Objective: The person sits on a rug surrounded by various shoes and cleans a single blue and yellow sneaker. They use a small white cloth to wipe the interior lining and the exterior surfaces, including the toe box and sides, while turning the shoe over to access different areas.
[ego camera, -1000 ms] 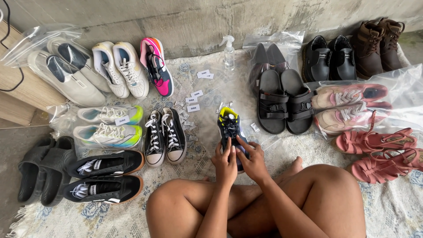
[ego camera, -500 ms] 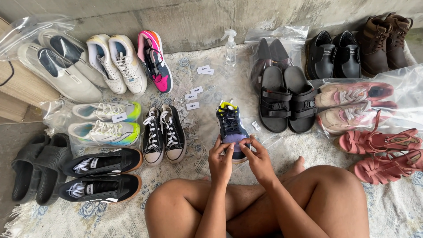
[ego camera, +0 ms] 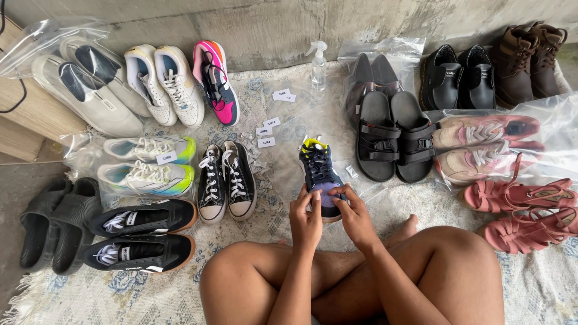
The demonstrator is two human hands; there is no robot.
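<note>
1. Step in hand, as I read it: I am handling a single dark blue sneaker (ego camera: 321, 174) with a yellow tongue, set toe toward me on the patterned rug (ego camera: 289, 198) just in front of my crossed legs. It sits between the black canvas sneakers (ego camera: 226, 180) and the black strap sandals (ego camera: 394, 141).

2. My left hand (ego camera: 306, 216) is curled narrow, fingertips pressed on the near left side of the toe.

3. My right hand (ego camera: 355, 216) is likewise closed in, fingers pinching the right side of the toe. Both hands grip the shoe together; neither is spread wide.

4. What the next move calls for, in my judgement: a steady two-handed hold, keeping the shoe level and away from the small white packets (ego camera: 265, 131) and the spray bottle (ego camera: 318, 65) lying beyond it.

5. Its partner I cannot find.
</note>
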